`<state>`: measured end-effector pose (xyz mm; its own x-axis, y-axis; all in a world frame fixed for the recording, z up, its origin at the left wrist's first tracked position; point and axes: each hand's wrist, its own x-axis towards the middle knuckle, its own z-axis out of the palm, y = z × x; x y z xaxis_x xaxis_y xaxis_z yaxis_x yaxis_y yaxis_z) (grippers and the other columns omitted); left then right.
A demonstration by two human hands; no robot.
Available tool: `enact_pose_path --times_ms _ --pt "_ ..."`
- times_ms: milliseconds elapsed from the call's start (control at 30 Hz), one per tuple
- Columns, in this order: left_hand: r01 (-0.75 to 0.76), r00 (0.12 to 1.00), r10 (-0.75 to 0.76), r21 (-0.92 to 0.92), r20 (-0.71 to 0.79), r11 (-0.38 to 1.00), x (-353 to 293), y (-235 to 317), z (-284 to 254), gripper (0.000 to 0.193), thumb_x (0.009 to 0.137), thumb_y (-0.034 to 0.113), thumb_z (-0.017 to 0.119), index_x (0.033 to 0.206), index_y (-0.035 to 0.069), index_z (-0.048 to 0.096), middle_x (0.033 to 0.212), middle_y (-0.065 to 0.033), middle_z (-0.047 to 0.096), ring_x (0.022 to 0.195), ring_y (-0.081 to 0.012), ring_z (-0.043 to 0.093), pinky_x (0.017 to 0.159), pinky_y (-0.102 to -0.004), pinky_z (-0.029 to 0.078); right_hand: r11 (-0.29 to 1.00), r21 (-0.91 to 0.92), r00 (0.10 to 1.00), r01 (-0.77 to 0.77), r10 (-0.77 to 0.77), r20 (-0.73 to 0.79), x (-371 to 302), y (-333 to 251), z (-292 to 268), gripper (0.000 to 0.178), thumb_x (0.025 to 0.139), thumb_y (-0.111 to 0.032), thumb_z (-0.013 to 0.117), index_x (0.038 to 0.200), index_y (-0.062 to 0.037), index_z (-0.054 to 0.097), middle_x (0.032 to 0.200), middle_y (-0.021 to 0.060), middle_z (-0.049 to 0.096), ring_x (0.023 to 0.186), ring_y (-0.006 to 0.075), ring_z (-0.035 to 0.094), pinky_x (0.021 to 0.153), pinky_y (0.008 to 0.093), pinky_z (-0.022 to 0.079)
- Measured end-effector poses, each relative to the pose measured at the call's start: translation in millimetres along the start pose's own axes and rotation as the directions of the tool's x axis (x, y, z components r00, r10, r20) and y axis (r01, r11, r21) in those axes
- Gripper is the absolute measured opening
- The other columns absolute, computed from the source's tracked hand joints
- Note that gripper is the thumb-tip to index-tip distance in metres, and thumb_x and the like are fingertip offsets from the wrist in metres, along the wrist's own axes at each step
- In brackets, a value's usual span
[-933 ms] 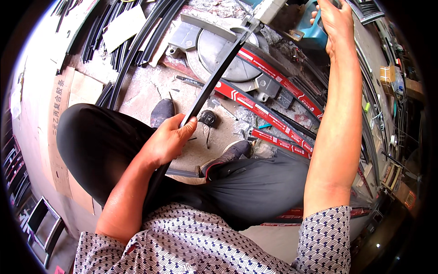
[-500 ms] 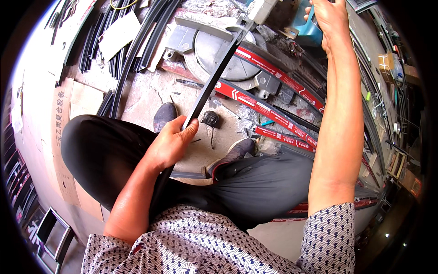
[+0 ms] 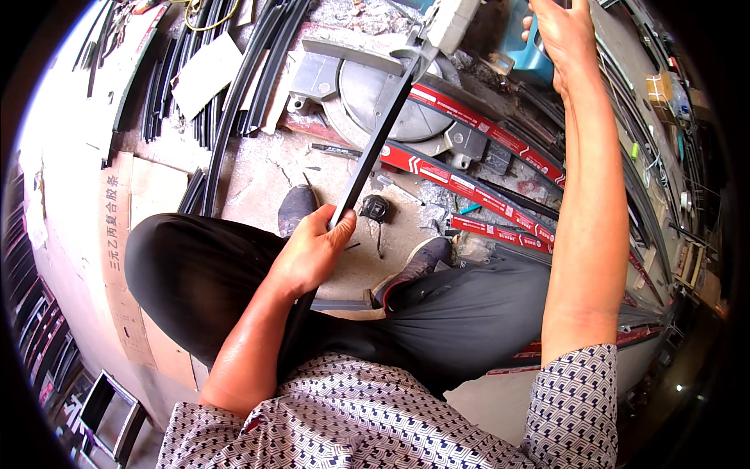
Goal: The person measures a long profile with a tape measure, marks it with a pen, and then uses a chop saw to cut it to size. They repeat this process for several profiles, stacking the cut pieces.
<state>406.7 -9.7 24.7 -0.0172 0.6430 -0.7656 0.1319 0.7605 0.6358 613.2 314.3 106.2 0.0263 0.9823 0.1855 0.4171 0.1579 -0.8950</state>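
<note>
My left hand [image 3: 314,252] is closed around a long black profile strip [image 3: 369,160], which slants from my lap up to a mitre saw. At its far end the strip lies across the saw's round grey turntable [image 3: 361,92], under the lowered saw head [image 3: 451,25]. Whether the blade touches the strip cannot be made out. My right hand [image 3: 564,45] grips the blue saw handle [image 3: 533,56] at the upper right, its fingers wrapped round and partly cut off by the picture's edge. Below the turntable, a black tape measure [image 3: 376,209] rests on the floor between my feet.
Red-labelled profiles [image 3: 457,184] lie right of the turntable. Bundled black strips [image 3: 262,74] and a pale card sheet [image 3: 207,76] are at the upper left. Flattened cardboard [image 3: 117,270] lies beside my left knee. A marker pen [image 3: 336,149] sits in front of the saw.
The whole view has shifted slightly, so things sit a little further right in the picture. Both hands keep their holds, and the strip stays at the saw.
</note>
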Motion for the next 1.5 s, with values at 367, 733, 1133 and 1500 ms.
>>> enact_pose_path --times_ms 367,733,1133,1500 --pt "0.040 0.999 -0.041 0.047 0.009 0.998 -4 8 -5 0.047 0.108 0.043 0.057 0.108 -0.003 0.063 0.074 -0.0053 0.058 0.069 -0.0140 0.051 0.065 -0.0358 0.046 0.999 0.032 0.995 0.018 -0.021 0.096 3 20 -12 0.071 0.092 -0.015 0.067 0.151 0.0056 0.034 0.093 0.0095 0.067 0.070 0.0135 0.065 0.061 0.0312 0.058" --pt "-0.008 0.998 0.018 0.174 -0.055 0.985 0 8 -5 0.051 0.107 0.045 0.057 0.113 -0.005 0.063 0.081 -0.0188 0.065 0.078 -0.0277 0.064 0.077 -0.0429 0.051 1.000 0.023 0.996 0.020 -0.022 0.082 -12 16 -6 0.069 0.093 -0.017 0.066 0.152 0.0015 0.034 0.093 0.0089 0.066 0.070 0.0125 0.064 0.058 0.0294 0.057" --pt "-0.043 0.999 0.043 0.010 -0.003 0.999 -6 5 -26 0.045 0.109 0.044 0.055 0.108 0.000 0.063 0.070 0.0012 0.053 0.062 -0.0088 0.049 0.057 -0.0308 0.042 0.998 0.066 0.999 0.014 -0.016 0.033 -22 10 -2 0.068 0.092 -0.019 0.067 0.151 0.0000 0.038 0.079 0.0067 0.064 0.064 0.0128 0.063 0.053 0.0302 0.054" --pt "-0.079 0.978 0.150 -0.417 0.142 0.905 -46 3 -69 0.051 0.111 0.049 0.046 0.114 0.002 0.065 0.067 0.0015 0.049 0.050 -0.0090 0.043 0.048 -0.0254 0.037 0.999 0.032 1.000 -0.014 0.014 -0.017 2 6 -3 0.069 0.092 -0.023 0.066 0.153 -0.0044 0.040 0.086 0.0073 0.069 0.067 0.0144 0.067 0.057 0.0323 0.057"
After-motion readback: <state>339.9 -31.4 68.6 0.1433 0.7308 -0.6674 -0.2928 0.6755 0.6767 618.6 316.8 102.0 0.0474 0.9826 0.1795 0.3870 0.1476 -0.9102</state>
